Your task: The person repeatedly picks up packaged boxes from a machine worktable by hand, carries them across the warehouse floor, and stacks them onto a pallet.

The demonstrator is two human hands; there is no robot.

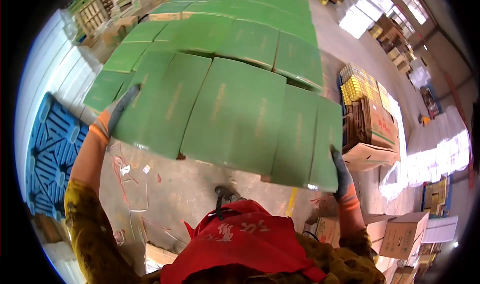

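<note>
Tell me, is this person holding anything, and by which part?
Yes, a row of green boxes, clasped between both hands: the left hand at the row's left end, the right hand at its right end, towards the near corner.

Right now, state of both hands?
Left hand: gloved, on the left end of the front green boxes; finger closure can't be told.
Right hand: gloved, on their right end; closure can't be told.

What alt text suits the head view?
A gloved left hand and gloved right hand rest against opposite ends of a row of green cardboard cartons, with more green cartons beyond. A blue plastic pallet stands at far left.
</note>
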